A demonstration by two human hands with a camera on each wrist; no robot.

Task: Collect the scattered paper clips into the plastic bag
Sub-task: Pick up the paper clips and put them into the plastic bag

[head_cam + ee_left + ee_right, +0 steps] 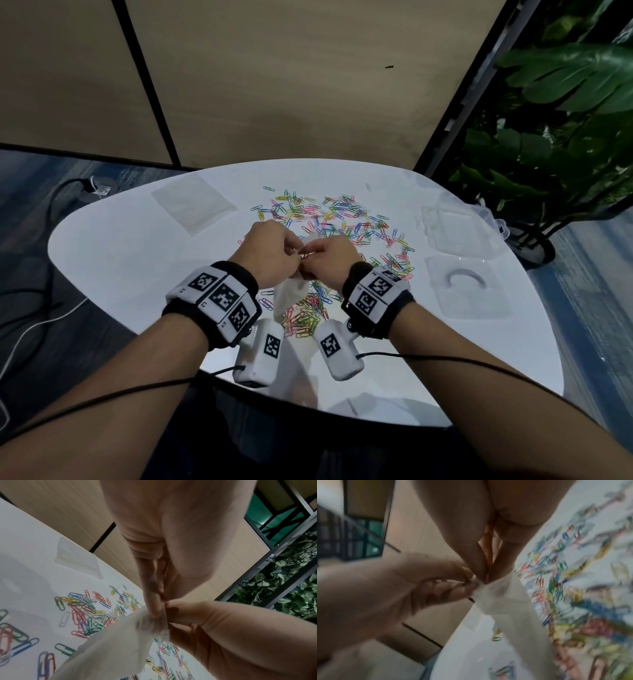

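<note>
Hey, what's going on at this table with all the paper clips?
A person is holding a small clear plastic bag above the white table, both hands pinching its top edge, apparently working the mouth open. The left hand and right hand meet at the bag's rim. The colored paper clips lie scattered on the table, and the bag looks empty. A stack of spare bags lies at far left; clear plastic containers sit to the right.

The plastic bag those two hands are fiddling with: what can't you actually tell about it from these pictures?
- Whether the plastic bag has its mouth open: in the head view the left hand and right hand cover its top edge.
- Whether any paper clips are inside: the film is cloudy in the left wrist view.
- The fingertip grip: the right wrist view is motion-blurred.
- The bag's lower end: cut off by the wrist views' bottom edge.
</note>
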